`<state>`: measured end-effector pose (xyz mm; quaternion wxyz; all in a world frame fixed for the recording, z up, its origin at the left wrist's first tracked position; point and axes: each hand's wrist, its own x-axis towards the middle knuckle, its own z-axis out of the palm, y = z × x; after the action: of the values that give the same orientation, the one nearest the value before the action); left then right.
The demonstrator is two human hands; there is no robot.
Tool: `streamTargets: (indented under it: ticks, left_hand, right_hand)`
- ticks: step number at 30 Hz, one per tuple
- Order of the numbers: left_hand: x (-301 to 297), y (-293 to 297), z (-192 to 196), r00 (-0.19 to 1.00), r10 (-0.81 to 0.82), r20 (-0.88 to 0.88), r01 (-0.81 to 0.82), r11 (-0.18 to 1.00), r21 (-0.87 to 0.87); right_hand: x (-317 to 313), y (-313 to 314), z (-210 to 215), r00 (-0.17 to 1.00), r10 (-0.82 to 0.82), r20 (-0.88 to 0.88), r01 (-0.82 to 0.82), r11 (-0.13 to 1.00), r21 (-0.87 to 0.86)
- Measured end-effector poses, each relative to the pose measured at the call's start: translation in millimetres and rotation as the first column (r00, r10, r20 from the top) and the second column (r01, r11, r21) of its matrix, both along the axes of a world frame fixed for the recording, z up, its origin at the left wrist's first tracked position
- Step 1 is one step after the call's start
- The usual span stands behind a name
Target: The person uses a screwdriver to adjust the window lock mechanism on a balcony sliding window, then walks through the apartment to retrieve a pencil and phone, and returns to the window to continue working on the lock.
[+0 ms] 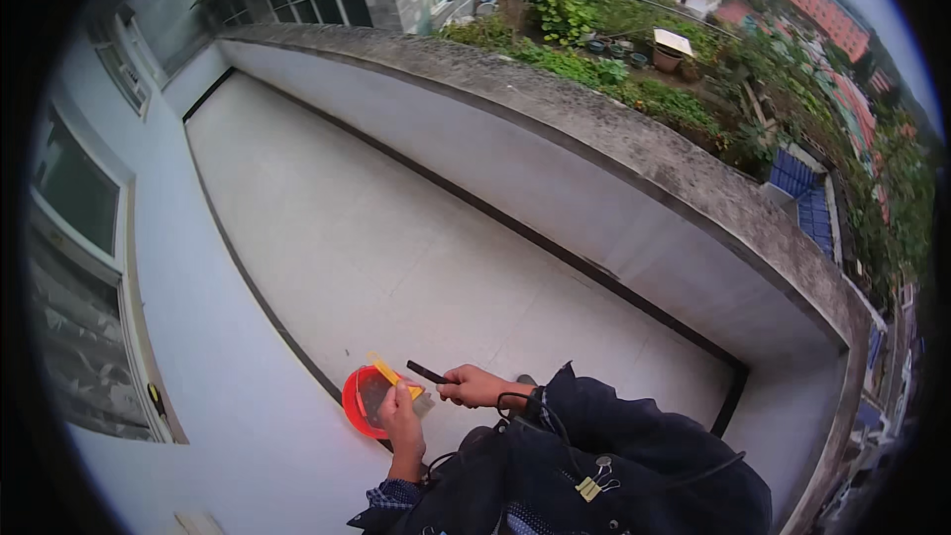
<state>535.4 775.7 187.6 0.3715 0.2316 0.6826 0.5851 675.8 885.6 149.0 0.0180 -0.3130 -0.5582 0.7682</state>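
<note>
My left hand (401, 421) is closed on a flat yellow strip-like tool (384, 371), held over a red bucket (354, 404). The bucket stands on the pale floor against the left wall, and its inside looks grey. Just to the right, my right hand (474, 386) grips a short, dark bar (426, 372) that could be a handle. Its tip points left toward the yellow tool, with a small gap between them. The exact kind of either tool is too small to make out.
A long walkway floor (297, 188) with dark edging runs between a white wall (198, 317) with windows and a low parapet (594, 129). A yellow-and-black tool (156, 398) rests by the left window. Beyond the parapet are plants (634, 89) and buildings. A yellow clip (594, 485) hangs at my jacket.
</note>
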Motion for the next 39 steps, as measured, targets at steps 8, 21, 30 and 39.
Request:
streamTargets:
  ticks: [8,21,30,39]
  left_hand:
    - [-41.1,41.7,-3.2,0.981,-0.1,0.167,0.096,0.995,0.028]
    - [-250.8,116.9,3.2,0.945,0.319,0.069,-0.32,0.947,-0.003]
    - [-359.3,161.6,-2.4,0.917,0.39,0.086,-0.38,0.918,-0.11]
    - [-461.6,207.3,15.3,0.863,0.495,-0.101,-0.505,0.839,-0.201]
  right_hand:
    - [-71.9,71.5,5.3,0.92,0.389,0.05,-0.383,0.919,-0.094]
    - [-319.8,198.5,31.2,0.62,0.769,0.158,-0.785,0.612,0.099]
    - [-491.0,269.8,54.3,0.748,0.663,-0.02,-0.663,0.749,0.008]
    - [-672.2,293.5,67.0,0.521,0.835,-0.178,-0.852,0.52,-0.058]
